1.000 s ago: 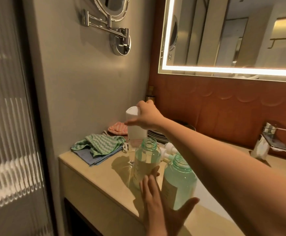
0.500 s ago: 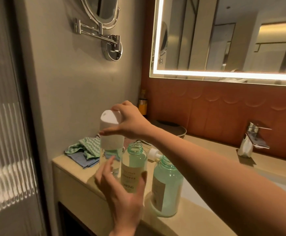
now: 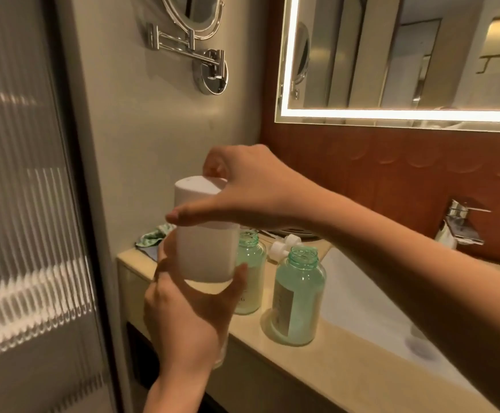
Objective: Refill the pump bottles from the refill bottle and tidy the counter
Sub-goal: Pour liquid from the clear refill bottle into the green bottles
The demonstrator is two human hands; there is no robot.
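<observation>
Refill bottle (image 3: 205, 234) stands upright in the air between my hands, just left of the two open pump bottles (image 3: 297, 296) on the counter (image 3: 347, 368). My left hand (image 3: 189, 317) curls round its base, my right hand (image 3: 251, 186) clamps its top from above; pouring means tipping rightward, I judge.

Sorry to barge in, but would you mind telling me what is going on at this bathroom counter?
A person holds the white refill bottle in both hands: the left hand grips its lower part and the right hand grips its top. Two green pump bottles stand on the counter with open necks, both holding liquid, and their white pump heads lie just behind them. Nothing is being poured yet. Cloths lie by the wall.
</observation>
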